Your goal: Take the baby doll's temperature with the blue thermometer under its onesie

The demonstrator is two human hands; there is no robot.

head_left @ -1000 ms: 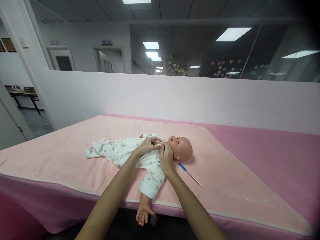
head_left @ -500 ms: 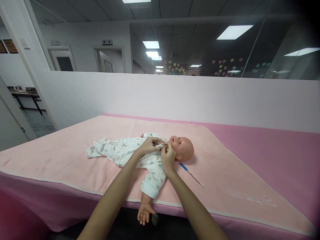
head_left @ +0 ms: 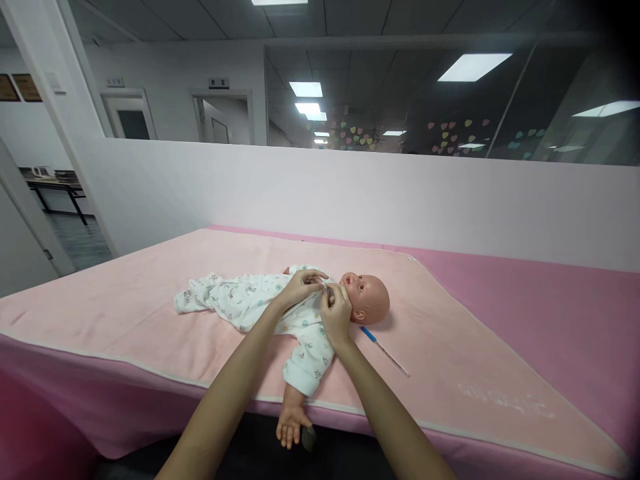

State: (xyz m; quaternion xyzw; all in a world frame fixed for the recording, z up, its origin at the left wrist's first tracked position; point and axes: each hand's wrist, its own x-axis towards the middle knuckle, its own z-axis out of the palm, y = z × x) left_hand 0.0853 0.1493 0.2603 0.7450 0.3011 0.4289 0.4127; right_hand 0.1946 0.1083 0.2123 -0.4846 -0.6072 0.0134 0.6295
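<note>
A bald baby doll lies on its back, its head to the right and its mouth open. It wears a white patterned romper. At the romper's neck, just below the chin, my left hand bends its fingers and pinches the collar cloth. My right hand meets it there, thumb and fingers closed on the same collar edge. A small white bit shows between the fingertips; the fastening itself is hidden. One doll arm hangs over the near table edge.
A thin clear rod with a blue end, like a thermometer, lies right of my right wrist. Under the doll spreads a pale pink blanket on a darker pink cover. Behind stands a low white wall with glass above.
My fingertips have drawn closer together at the collar, with the left fingers less widely curved. The doll and rod stay in place; the view shifts slightly.
</note>
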